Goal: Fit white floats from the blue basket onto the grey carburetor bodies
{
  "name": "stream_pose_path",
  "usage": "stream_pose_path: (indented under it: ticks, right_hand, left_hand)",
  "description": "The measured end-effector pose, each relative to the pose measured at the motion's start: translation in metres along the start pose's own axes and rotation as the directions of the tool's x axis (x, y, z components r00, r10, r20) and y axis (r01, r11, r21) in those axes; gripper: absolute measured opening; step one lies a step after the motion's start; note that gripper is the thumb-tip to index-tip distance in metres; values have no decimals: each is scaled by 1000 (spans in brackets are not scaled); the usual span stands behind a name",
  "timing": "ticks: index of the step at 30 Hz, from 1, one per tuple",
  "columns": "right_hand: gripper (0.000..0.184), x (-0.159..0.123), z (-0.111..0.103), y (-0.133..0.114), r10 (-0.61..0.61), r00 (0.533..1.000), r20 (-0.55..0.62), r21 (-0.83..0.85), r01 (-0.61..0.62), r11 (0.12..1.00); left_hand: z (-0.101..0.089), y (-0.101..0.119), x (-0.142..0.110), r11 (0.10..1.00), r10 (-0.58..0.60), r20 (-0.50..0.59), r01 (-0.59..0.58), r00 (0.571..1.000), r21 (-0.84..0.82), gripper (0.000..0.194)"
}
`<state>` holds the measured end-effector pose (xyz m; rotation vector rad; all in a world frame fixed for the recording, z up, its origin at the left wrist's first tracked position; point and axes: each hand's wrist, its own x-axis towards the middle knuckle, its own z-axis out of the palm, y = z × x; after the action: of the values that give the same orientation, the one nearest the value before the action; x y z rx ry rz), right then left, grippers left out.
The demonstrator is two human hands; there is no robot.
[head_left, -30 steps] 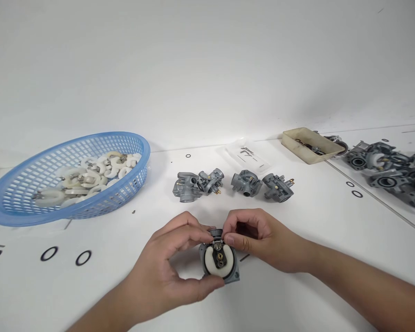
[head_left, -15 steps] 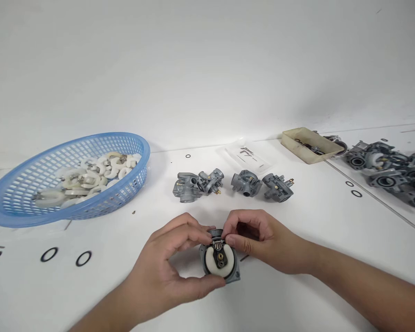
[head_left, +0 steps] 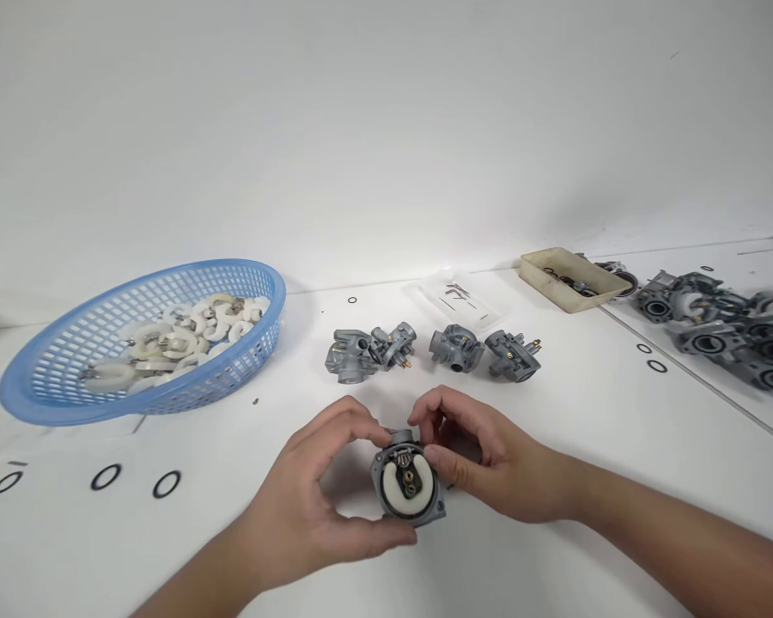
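A grey metal carburetor (head_left: pixel 404 477) stands low at the centre, its float chamber side facing me. A white U-shaped float (head_left: pixel 396 496) lies inside its round opening, around brass jets (head_left: pixel 408 477). My left hand (head_left: pixel 319 489) holds the carburetor from the left, thumb along the lower edge and fingertips at the top. My right hand (head_left: pixel 496 455) is at its upper right. The right thumb touches the rim beside the float's hinge, while the index finger is raised apart from the thumb; the other fingers are curled and partly hidden.
A blue basket (head_left: pixel 45 356) of white floats stands left. Several carburetors (head_left: pixel 457 348) sit behind my hands, near a clear bag (head_left: pixel 460 300) with small dark parts. A cream tray (head_left: pixel 557 287) and piled carburetors (head_left: pixel 721 330) are right. Black rings (head_left: pixel 167 484) lie on the white table.
My right fingers have loosened from a pinch at the float's hinge, and the index finger has lifted away slightly. The left hand still holds the carburetor. The view has shifted a little.
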<state>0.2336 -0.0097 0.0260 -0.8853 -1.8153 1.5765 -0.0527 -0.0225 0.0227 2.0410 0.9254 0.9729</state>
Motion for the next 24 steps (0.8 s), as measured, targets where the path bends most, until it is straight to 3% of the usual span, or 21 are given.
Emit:
stream_pose_path:
  ticks: [6,8,11,15,19,21,24]
  right_hand:
    - [90,-4,-7,-7,-62,981,183,-153,90,984]
    - [98,0,-5,-6,-122,973,195,-245,169,955]
    - [89,10,0,-1,-177,970,166,-335,224,915]
    - [72,18,3,7,-254,958,131,-388,285,877]
    - [73,21,5,13,-391,916,93,-457,388,801]
    - [75,21,5,14,-458,887,67,-488,429,760]
    - [71,21,-2,10,-510,860,7,-548,430,718]
  left_hand:
    - [-2,-7,2,997,34,37,-32,999,-68,72]
    - [-2,-8,3,992,22,57,-15,998,-129,70]
    - [-2,-7,5,984,2,69,10,998,-180,65]
    - [-4,-10,6,999,-36,62,38,997,-20,64]
    - [-10,-18,5,999,-28,34,27,999,28,75]
    - [-14,-21,4,1000,-9,27,9,1000,-1,65]
    - [-18,-21,4,1000,-3,-9,3,1000,20,31]
